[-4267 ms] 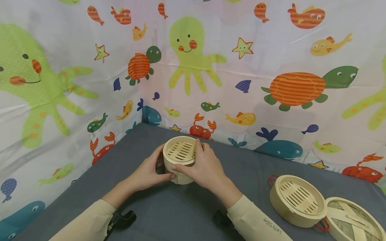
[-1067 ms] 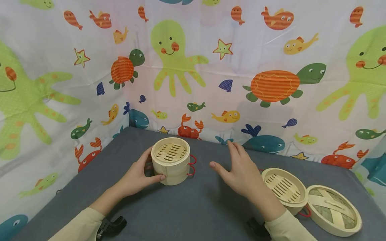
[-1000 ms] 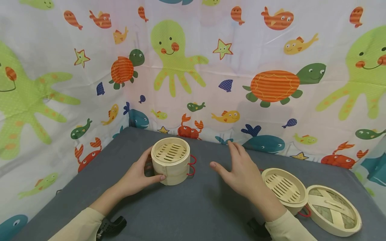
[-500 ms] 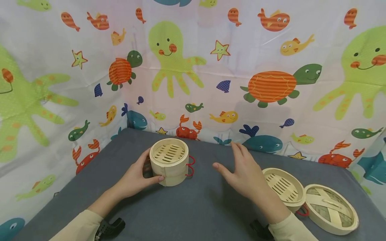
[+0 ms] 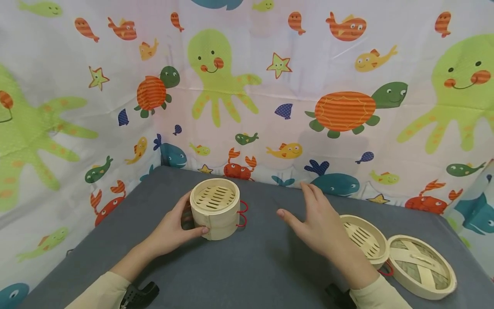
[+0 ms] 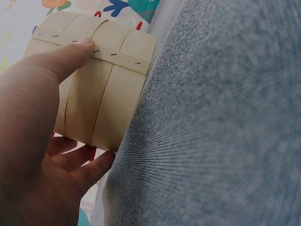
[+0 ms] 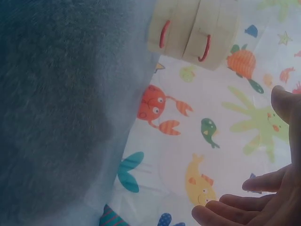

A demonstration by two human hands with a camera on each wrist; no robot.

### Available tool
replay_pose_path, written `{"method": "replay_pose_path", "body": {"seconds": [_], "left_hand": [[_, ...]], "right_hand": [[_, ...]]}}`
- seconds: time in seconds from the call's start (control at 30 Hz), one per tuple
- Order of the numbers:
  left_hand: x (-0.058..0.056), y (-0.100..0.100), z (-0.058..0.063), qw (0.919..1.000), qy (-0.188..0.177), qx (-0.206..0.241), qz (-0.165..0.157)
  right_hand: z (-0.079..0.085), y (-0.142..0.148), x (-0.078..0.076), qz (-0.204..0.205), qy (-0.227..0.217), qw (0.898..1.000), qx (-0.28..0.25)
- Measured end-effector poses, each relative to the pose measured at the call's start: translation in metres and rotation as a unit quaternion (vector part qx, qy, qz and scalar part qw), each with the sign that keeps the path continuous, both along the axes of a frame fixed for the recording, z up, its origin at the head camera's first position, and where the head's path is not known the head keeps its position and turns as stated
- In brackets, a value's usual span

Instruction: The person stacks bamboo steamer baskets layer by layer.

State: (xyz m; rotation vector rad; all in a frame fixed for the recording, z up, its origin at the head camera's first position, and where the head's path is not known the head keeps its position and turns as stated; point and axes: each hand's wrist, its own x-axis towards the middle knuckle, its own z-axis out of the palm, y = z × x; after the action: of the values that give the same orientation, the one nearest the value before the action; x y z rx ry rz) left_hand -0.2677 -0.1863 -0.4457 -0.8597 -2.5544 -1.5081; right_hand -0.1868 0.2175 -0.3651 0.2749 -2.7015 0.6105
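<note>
A stack of two small bamboo steamer baskets (image 5: 218, 216) stands on the grey cloth, its slatted bottom (image 5: 215, 197) facing up and red handle loops (image 5: 242, 213) on its right side. My left hand (image 5: 170, 234) grips the stack from the left, thumb at the front and fingers round the back, as the left wrist view (image 6: 94, 89) also shows. To the right, my right hand (image 5: 318, 223) hovers over the cloth with its fingers extended and thumb apart, touching nothing. It partly covers another bamboo steamer basket (image 5: 366, 240) that has a red handle.
Against that right-hand basket leans or lies a round woven bamboo lid (image 5: 422, 266). Grey cloth (image 5: 239, 274) covers the table. A white curtain (image 5: 251, 47) printed with sea animals rises behind and at the left.
From both hands on the stack, my right hand has let go and moved right, lately drifting a little further. My left hand keeps its grip. The head view has turned right.
</note>
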Motion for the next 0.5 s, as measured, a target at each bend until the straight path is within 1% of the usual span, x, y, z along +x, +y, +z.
{"method": "replay_pose_path", "body": {"seconds": [0.2, 0.37, 0.5], "left_hand": [[0.002, -0.002, 0.001, 1.0000, 0.000, 0.006, -0.001], [0.002, -0.001, 0.001, 1.0000, -0.002, 0.008, -0.003], [0.001, -0.001, 0.000, 0.9999, 0.004, 0.010, -0.008]], "right_hand": [[0.003, 0.007, 0.005, -0.007, -0.007, 1.000, -0.001], [0.004, 0.015, 0.010, -0.014, 0.000, 1.000, -0.005], [0.004, 0.022, 0.014, -0.024, -0.014, 1.000, -0.004]]}}
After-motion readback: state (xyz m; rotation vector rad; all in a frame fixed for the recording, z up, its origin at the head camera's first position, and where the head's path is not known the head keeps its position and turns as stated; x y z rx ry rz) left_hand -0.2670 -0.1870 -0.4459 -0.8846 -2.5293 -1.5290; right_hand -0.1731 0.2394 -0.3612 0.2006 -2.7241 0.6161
